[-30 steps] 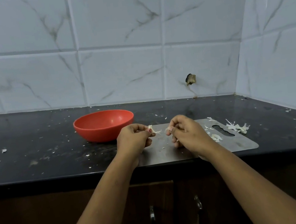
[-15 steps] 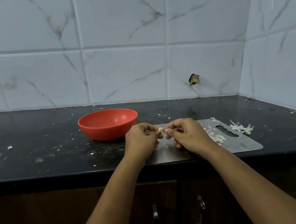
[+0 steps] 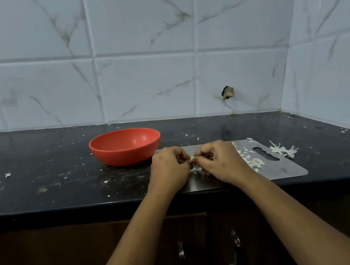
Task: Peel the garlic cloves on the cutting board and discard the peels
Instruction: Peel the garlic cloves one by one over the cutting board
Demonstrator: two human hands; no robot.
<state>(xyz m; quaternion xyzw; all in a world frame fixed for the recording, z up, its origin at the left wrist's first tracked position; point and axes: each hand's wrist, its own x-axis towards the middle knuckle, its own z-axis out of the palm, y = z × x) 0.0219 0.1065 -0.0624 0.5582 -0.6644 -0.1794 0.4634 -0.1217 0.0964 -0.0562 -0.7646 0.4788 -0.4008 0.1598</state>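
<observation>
Both forearms reach over the front edge of the desk [image 3: 39,176]. The left hand [image 3: 169,169] and right hand [image 3: 222,161] meet knuckle to knuckle just above the steel cutting board [image 3: 290,169], the fingertips of each curled in and pinching one small garlic clove [image 3: 193,158] between them. Held there, any skin pulled off should drop onto the board. Loose peels [image 3: 253,162] lie on the board just right of the right hand, and a peel heap [image 3: 283,150] sits on the desk past its handle slot. Farther back on the left, touching the board's corner, the red bowl [image 3: 125,145] seems placed for easy reach; its inside looks bare.
</observation>
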